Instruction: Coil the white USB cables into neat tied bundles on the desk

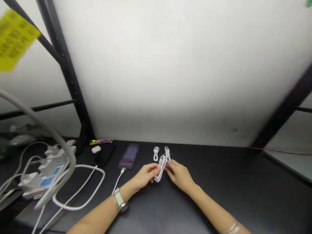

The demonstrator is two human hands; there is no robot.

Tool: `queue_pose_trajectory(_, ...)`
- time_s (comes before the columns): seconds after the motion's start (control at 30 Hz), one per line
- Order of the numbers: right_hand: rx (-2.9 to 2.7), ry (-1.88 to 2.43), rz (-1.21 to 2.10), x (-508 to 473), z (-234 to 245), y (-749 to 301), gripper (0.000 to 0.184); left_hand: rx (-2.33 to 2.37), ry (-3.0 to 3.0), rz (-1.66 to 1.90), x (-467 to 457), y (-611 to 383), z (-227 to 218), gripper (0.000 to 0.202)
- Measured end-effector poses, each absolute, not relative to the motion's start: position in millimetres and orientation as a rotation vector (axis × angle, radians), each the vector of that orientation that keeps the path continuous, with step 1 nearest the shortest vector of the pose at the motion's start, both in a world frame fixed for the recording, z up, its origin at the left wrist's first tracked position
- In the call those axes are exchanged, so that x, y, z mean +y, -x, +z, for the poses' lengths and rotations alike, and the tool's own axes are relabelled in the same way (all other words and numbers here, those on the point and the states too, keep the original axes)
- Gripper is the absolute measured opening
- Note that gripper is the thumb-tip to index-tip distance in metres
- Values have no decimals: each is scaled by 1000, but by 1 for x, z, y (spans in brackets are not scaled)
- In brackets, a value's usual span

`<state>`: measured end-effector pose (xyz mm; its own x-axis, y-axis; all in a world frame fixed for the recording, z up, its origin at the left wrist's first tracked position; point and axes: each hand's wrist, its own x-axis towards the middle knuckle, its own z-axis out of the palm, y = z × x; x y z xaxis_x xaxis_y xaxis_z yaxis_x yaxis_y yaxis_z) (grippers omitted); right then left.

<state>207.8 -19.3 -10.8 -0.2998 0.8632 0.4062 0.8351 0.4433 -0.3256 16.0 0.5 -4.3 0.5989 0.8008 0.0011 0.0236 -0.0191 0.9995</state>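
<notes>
Between my hands is a coiled white charging cable [160, 169], tilted above the black tabletop. My left hand [145, 175], with a pale green watch strap at the wrist, pinches the coil between thumb and fingers on its left side. On the right side, my right hand [179, 174] has its fingers drawn together at the coil's edge; the fingertips are partly hidden. Just behind lie two smaller tied white cables: one to the left [156, 153], and another cable [167, 152] partly covered by the held coil.
A phone [129, 156] with a white cord plugged in lies left of my hands. Further left are a black box-like item [103, 154], a yellow-purple wrapper [101, 141] and a crowded power strip [46, 172]. Thick white cords [80, 208] loop across the left side. A metal frame post [70, 78] stands behind.
</notes>
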Motion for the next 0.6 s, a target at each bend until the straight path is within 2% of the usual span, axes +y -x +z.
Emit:
queue_pose_trajectory(0.13,-2089,1323,189,-22,-8,-200,11,738,-1470,734,1,-15,-6,45)
queue_pose_trajectory(0.37,-1615,1075,717,-28,-10,-186,21,729,-1560,742,0,-17,-11,47)
queue_pose_trajectory(0.6,-1611,1039,733,-28,-13,-186,16,767,-1612,805,-4,-18,-10,43)
